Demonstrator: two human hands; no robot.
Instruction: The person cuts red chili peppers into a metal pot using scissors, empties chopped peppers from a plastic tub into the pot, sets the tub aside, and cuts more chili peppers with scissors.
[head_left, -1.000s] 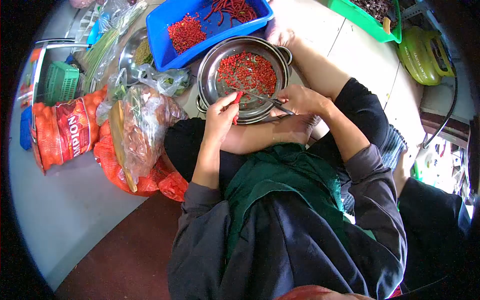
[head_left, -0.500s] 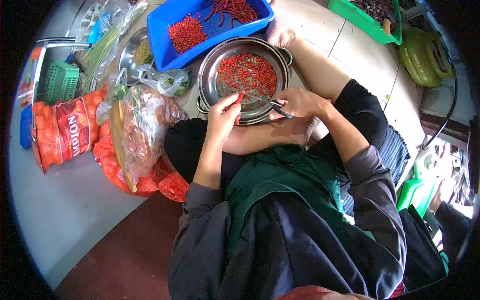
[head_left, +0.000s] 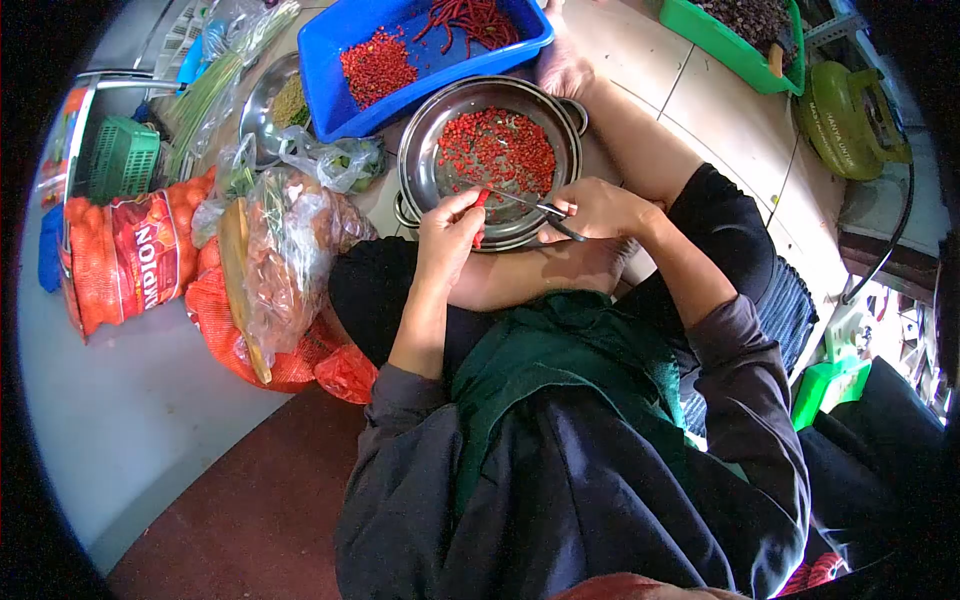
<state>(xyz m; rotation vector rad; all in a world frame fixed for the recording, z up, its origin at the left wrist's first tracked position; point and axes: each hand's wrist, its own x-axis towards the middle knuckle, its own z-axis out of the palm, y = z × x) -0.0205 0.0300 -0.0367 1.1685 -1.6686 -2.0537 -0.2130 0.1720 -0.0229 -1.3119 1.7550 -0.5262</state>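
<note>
Floor: pale tiles (head_left: 720, 90) under the pan and basin, a reddish-brown stretch (head_left: 240, 500) at lower left, a smooth grey surface (head_left: 100, 430) beside it.
Left hand: this hand (head_left: 447, 235) pinches a red chili (head_left: 481, 198) between thumb and fingers.
Right hand: closed around the dark handles of the scissors (head_left: 543, 209), this hand (head_left: 600, 208) sits near the pan's lower right rim.
Chili: held up over the near part of the steel pan (head_left: 424, 165); the blades reach across to its upper end.
Pan: cut red pieces (head_left: 497, 148) lie spread over its bottom.
Blue basin: just beyond the pan, this basin (head_left: 325, 80) holds a heap of red pieces (head_left: 378, 68) and, apart from it, long dark-red chilies (head_left: 480, 25).
Left side: a steel bowl (head_left: 254, 112), long green stalks (head_left: 205, 115), a filled clear bag (head_left: 285, 260) and an orange-red mesh sack (head_left: 95, 240).
Upper right: a green tub (head_left: 690, 28) of dark bits near a green gas cylinder (head_left: 835, 115).
</note>
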